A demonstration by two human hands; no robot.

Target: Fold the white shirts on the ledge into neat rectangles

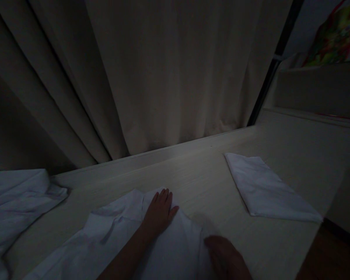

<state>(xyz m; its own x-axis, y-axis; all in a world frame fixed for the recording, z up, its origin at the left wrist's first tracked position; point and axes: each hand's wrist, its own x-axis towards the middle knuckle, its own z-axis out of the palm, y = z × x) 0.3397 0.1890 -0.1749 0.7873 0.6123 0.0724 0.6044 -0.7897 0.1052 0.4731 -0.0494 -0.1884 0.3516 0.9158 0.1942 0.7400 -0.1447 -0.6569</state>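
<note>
A white garment (pixel 175 249), shirt-like, lies spread on the pale wooden surface in front of me, creased on its left side. My left hand (pixel 160 210) rests flat on its upper part, with the fingers stretched out and the thumb apart. At the garment's right edge is my right hand (pixel 226 254), its fingers bent down and closed on the cloth; the picture is dark and slightly blurred there. To the right lies a folded white cloth (pixel 265 188), flat and apart from both hands.
Another crumpled white cloth (pixel 20 198) lies at the left. Beige curtains (pixel 175 77) hang behind the surface's raised back edge (pixel 169 151). A dark post (pixel 264 91) stands at the right, near a ledge (pixel 315 87) with a colourful bag (pixel 334 39). Dark floor (pixel 326 256) shows at lower right.
</note>
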